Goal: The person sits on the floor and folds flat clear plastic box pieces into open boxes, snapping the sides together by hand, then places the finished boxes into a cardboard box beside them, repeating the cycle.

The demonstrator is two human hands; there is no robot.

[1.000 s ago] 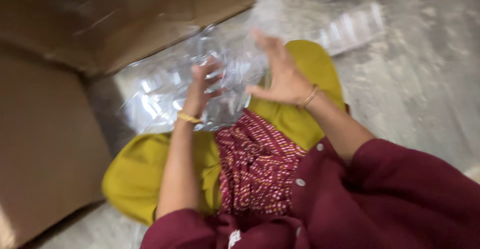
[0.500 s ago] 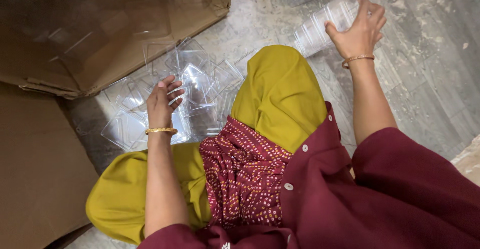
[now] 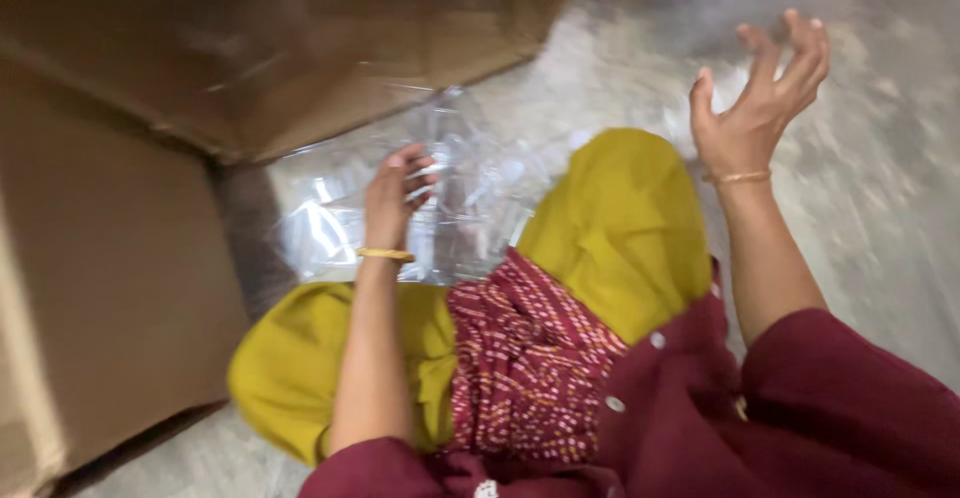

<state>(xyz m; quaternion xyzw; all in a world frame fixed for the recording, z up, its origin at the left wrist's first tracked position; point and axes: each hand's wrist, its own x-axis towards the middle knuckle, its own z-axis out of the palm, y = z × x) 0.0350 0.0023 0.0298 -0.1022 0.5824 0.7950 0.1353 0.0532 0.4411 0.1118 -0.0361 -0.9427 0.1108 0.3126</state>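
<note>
Seated on a pale grey floor (image 3: 880, 218), knees in mustard-yellow trousers (image 3: 620, 228) spread apart, a dark red patterned cloth (image 3: 520, 358) draped between them and maroon sleeves at the bottom edge. Blurred throughout by camera motion.

Left hand (image 3: 398, 190), gold bangle at the wrist, resting among a heap of clear plastic packaging (image 3: 470, 208) lying on the floor between the knees and the cardboard boxes. Grip curled, fingers (image 3: 420, 170) bent onto a piece of the clear plastic; hard to tell whether pinched or only touched, since the plastic is transparent and smeared.

Right hand (image 3: 755, 108), also with a thin gold bangle, raised above the floor to the right of the right knee, well apart from the plastic heap. Grip open, fingers (image 3: 805, 48) spread and slightly bent, palm empty.

Large brown cardboard box (image 3: 260, 48) at upper left, its flap tilted over the plastic; a second cardboard panel (image 3: 100, 288) standing at the left edge, just beside the left knee.
</note>
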